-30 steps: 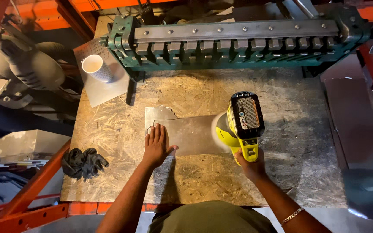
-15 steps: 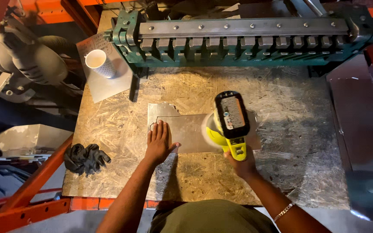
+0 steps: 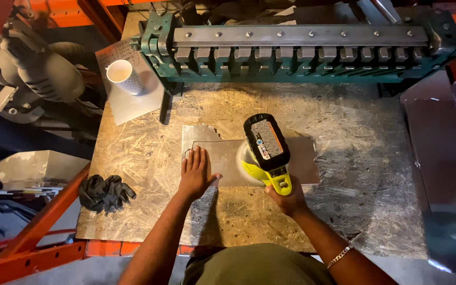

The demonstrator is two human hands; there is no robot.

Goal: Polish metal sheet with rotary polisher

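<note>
Nearest, right hand (image 3: 285, 194): clenched round the handle of a yellow cordless sander (image 3: 266, 150), which sits on the sheet.
Left hand (image 3: 196, 171): fingers spread flat, pressing the metal sheet (image 3: 222, 153) onto the chipboard bench (image 3: 344, 137).
Risk: sheet may skid if hand pressure eases; fingers near the pad.
Far: green bending machine (image 3: 291, 50).

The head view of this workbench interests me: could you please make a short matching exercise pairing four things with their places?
1 white cup
2 black gloves
3 left hand
4 yellow power tool

a flat on the metal sheet's left end
b gripped in the right hand
c near the bench's left edge
d on a sheet at the back left

1-d, 2-c, 3-a, 4-b
</note>
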